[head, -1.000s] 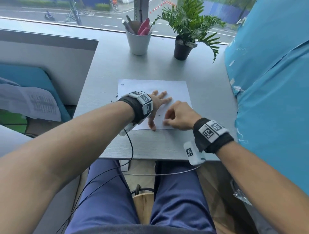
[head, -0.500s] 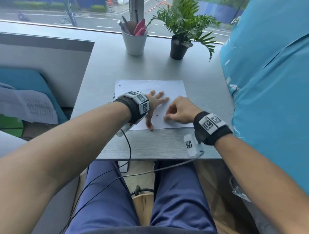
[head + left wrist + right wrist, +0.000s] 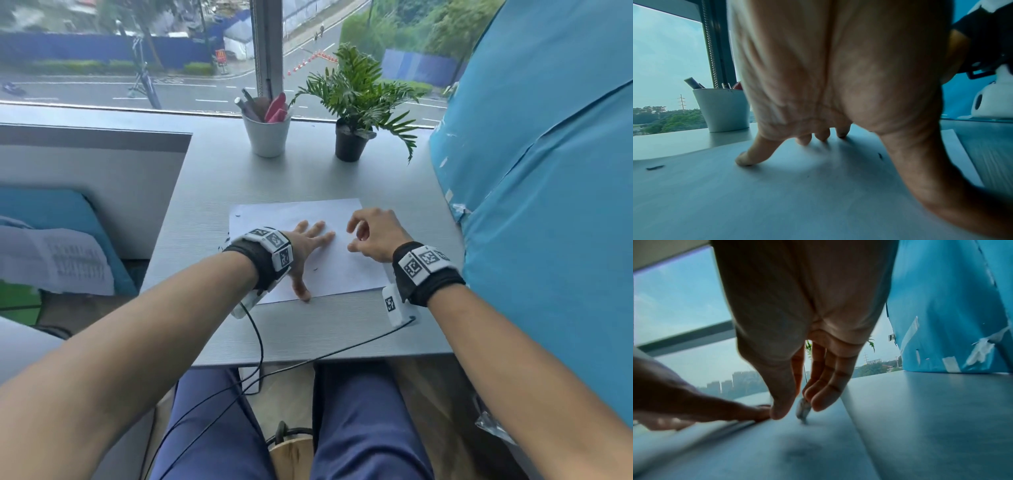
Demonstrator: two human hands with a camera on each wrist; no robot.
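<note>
The left hand (image 3: 308, 246) pressed flat, fingers spread, on the paper sheet (image 3: 291, 214) lying mid-way across the table (image 3: 342, 325), the right hand (image 3: 373, 236) curled over its right side, hold unclear, and a red sign (image 3: 221, 54) outside bore a yellow M.

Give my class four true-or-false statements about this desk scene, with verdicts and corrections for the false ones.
1. The left hand presses flat, fingers spread, on the sheet of paper. True.
2. The white cup of pens stands right of the potted plant. False: it stands left of it.
3. The right hand touches the potted plant. False: it is at the sheet's right edge, well short of the plant.
4. The plant grows in a black pot. True.
</note>
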